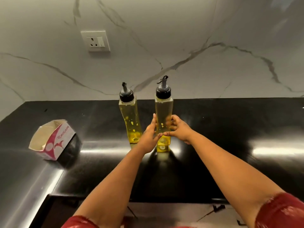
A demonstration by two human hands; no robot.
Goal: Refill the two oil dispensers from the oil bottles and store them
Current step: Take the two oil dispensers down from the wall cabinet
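The only writing that can be read is "ORIGAMI", printed in pink on the white side of an open cardboard box [52, 140] that sits at the left of the black bench [230, 129], well apart from everything else. The box carries a pink-and-white pattern under the word, and its top is open.

Two oil dispensers stand upright near the middle of the bench, toward the far edge by the marble wall [181, 38]. Each is a tall clear square bottle with a black cap and a grey pouring spout, and each holds yellow oil up to about its shoulder. No label or brand shows on either one. The left dispenser [130, 119] stands free, with nothing touching it. The right dispenser [162, 116] stands just beside it, its base on the bench.

Two hands are in view, both on the right dispenser at its lower half. The left hand [150, 137] lies against the bottle's left side with fingers nearly straight and the thumb crossing the front. The right hand [180, 130] has its fingers curled round the right side, its thumb meeting the left thumb on the front. So the grip is a two-handed hold, one flat, one wrapped.

One white wall socket [95, 41] with one switch sits on the marble at the far left. Two red sleeves show at the near edge.
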